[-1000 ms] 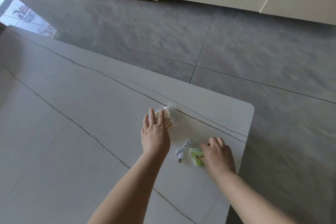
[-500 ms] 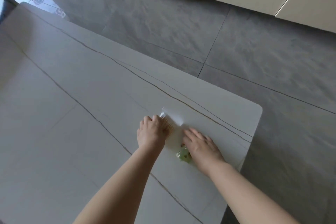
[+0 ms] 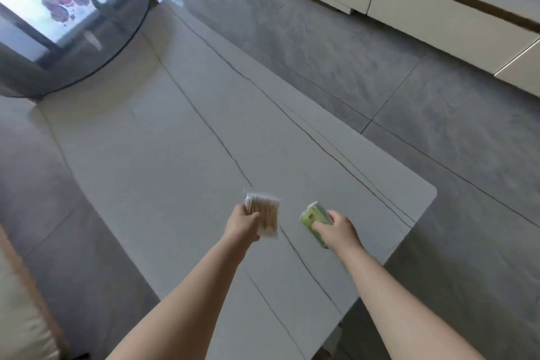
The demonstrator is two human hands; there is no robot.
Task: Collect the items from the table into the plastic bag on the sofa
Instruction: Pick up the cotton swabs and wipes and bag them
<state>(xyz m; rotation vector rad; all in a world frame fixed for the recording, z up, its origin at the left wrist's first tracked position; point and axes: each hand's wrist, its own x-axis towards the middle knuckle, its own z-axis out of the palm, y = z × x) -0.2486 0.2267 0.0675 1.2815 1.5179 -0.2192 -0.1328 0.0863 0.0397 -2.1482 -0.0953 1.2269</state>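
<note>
We've got both hands loaded & lifted off the table [image 3: 175, 137]. Left hand [image 3: 244, 224] has its grip pinched round a clear pack of cotton swabs [image 3: 264, 213], fingers wrapped on the near edge, most of the pack sticking out past the thumb. Right hand [image 3: 339, 228] is closed on a green packet [image 3: 314, 221], fingers over the top, the far end poking out to the left. Whether the right hand also has anything else tucked under it we can't tell — palm hides it. Both things hang over the table's near-right part, just apart from each other, neither touching the top. The bag & sofa proper aren't in view; only a pale cushion edge [image 3: 17, 316] shows bottom left, so we judge the carry is next and it means turning away from here. Risks as we see them: the swab pack is slick film held by one edge, so a quick swing could let it slide out or tilt & drop on the floor [image 3: 380, 82]. The green packet is gripped at one end only — same worry, it could pivot out. With no free hand, opening the bag's mouth will be awkward; we'd likely fumble one item doing it.
</note>
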